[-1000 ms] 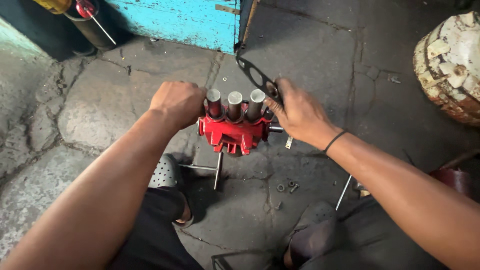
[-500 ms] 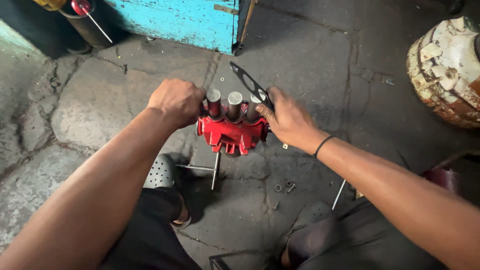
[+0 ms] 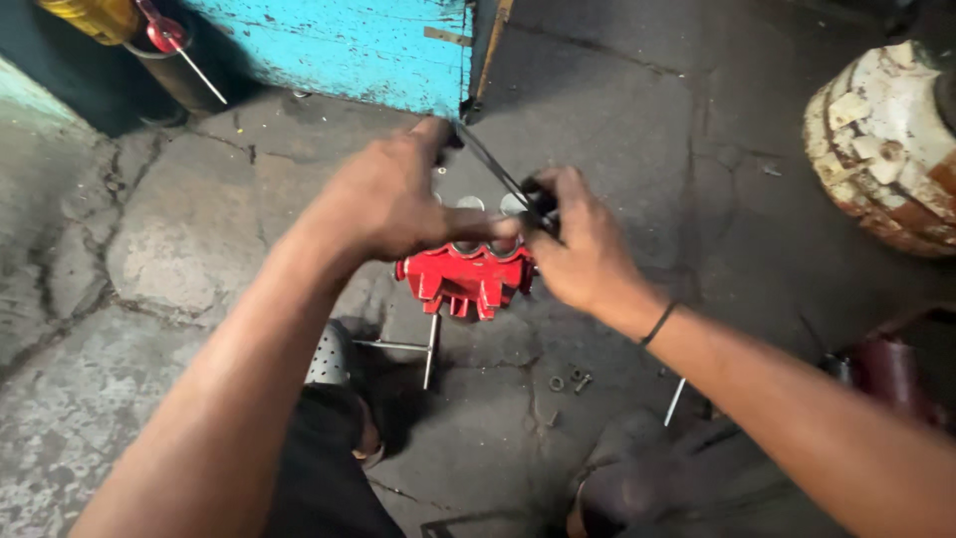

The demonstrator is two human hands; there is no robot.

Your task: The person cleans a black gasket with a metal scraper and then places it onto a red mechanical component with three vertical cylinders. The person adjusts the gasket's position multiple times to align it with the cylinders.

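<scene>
Red cast-metal caliper body (image 3: 466, 279) with round metal pistons on cracked concrete floor (image 3: 149, 239). Left hand (image 3: 383, 199) and right hand (image 3: 583, 249) grip thin dark band (image 3: 493, 169) above it. Judged heavy, rigid; grip at body flanks.

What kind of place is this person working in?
Probably a rough repair workshop or yard, with work done on the ground: a cracked concrete floor, a red metal machine part held between both hands, loose nuts and bolts, and a worn blue wooden door.
</scene>
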